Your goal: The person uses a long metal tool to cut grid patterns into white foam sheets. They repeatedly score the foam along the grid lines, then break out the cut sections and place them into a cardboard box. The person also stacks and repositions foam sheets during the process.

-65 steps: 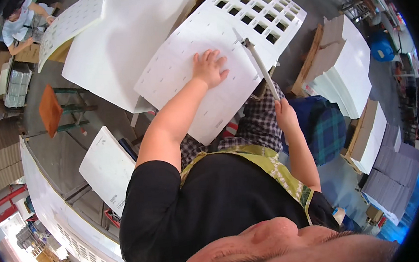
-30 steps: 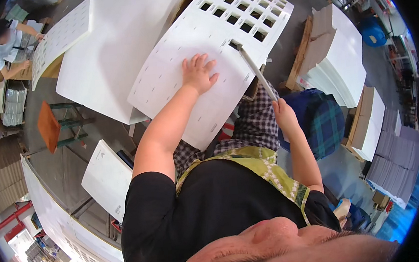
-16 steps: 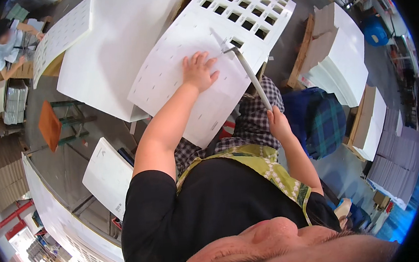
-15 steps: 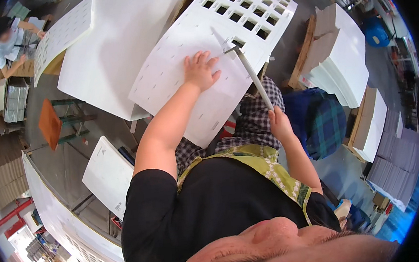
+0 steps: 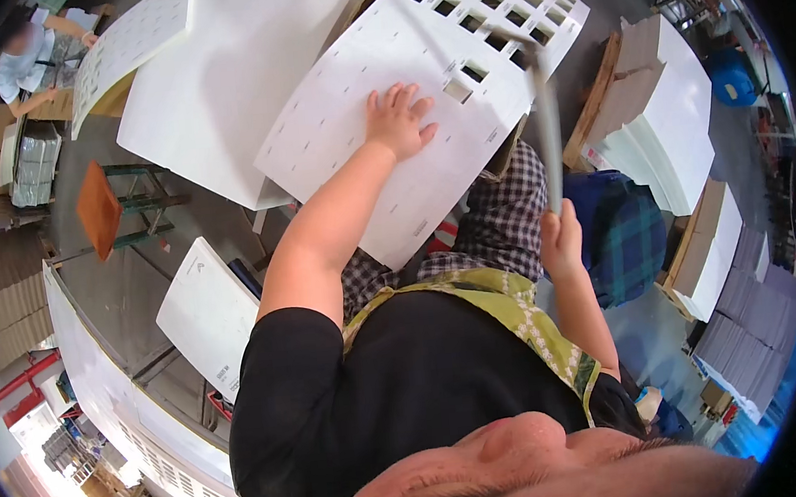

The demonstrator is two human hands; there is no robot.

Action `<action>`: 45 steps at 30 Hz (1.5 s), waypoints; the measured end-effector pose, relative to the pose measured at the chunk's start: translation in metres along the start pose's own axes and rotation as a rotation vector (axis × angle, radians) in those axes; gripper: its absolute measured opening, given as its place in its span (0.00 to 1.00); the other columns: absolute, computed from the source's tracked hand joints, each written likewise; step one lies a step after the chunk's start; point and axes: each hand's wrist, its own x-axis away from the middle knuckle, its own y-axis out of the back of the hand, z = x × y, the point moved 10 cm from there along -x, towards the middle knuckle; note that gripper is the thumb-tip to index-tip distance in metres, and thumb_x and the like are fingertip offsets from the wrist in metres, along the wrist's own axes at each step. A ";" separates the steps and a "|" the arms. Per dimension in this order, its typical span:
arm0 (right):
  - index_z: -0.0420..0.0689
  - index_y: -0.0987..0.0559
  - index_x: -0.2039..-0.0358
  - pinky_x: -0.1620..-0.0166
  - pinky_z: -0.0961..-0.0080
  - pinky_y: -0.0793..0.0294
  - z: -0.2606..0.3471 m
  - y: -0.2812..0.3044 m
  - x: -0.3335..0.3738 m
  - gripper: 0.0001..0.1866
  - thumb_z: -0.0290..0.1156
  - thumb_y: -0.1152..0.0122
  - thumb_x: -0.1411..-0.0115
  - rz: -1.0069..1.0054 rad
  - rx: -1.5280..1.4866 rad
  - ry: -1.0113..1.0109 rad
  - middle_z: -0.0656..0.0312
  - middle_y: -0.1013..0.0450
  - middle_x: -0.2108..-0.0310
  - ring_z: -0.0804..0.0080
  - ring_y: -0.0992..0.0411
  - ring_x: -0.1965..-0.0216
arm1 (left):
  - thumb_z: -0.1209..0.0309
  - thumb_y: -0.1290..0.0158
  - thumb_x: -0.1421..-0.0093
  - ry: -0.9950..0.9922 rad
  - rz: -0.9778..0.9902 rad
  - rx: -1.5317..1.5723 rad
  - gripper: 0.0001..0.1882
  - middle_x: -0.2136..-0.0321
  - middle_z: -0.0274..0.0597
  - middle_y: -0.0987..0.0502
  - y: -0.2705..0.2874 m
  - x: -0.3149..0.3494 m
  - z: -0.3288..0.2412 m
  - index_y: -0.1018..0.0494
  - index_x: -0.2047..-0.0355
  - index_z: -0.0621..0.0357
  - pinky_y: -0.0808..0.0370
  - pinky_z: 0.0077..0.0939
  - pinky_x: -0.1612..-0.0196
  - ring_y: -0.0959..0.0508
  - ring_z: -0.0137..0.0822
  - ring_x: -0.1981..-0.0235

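Note:
A white board [image 5: 335, 160] with small printed marks lies across my lap. Rows of square holes are cut in its far right part, while the near part is solid. My left hand [image 5: 398, 125] lies on the board, palm down with fingers spread. My right hand [image 5: 561, 243] is wrapped round the lower end of a long, thin-handled hammer [image 5: 550, 138]. The hammer's head is raised above the holed part and blurred by motion. Just right of my left fingers, one square [image 5: 457, 91] is partly knocked out, beside an open hole [image 5: 473, 72].
Another large white sheet [image 5: 190, 106] spreads to the left. White boards [image 5: 661, 144] are stacked at the right. An orange-topped stool [image 5: 98, 209] stands at the left, and a plaid cloth [image 5: 627, 254] lies right of my legs. A co-worker [image 5: 28, 63] sits at the far left.
The hammer has lifted off the board and swung up to the right. Another square beside the hole is now partly out. My left hand remains flat on the board.

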 end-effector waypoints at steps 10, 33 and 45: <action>0.39 0.33 0.64 0.73 0.56 0.33 -0.002 -0.010 -0.003 0.08 0.32 0.53 0.37 0.123 0.098 -0.050 0.43 0.32 0.79 0.39 0.32 0.76 | 0.48 0.54 0.43 0.001 0.029 -0.012 0.23 0.41 0.37 0.42 -0.004 0.000 0.002 0.35 0.48 0.35 0.52 0.60 0.40 0.46 0.44 0.37; 0.41 0.34 0.71 0.79 0.76 0.41 -0.028 0.028 -0.002 0.16 0.41 0.55 0.33 -0.087 -0.190 -0.059 0.64 0.40 0.84 0.77 0.41 0.83 | 0.55 0.45 0.48 0.007 0.127 0.057 0.21 0.47 0.37 0.37 0.008 -0.026 -0.007 0.30 0.53 0.40 0.42 0.51 0.45 0.39 0.43 0.43; 0.45 0.34 0.72 0.80 0.85 0.43 -0.086 0.019 0.016 0.15 0.41 0.58 0.32 -0.060 -0.289 -0.207 0.72 0.40 0.82 0.86 0.43 0.83 | 0.69 0.46 0.50 -0.554 0.349 -0.425 0.07 0.59 0.34 0.27 -0.020 -0.127 -0.086 0.21 0.69 0.47 0.34 0.39 0.52 0.31 0.36 0.51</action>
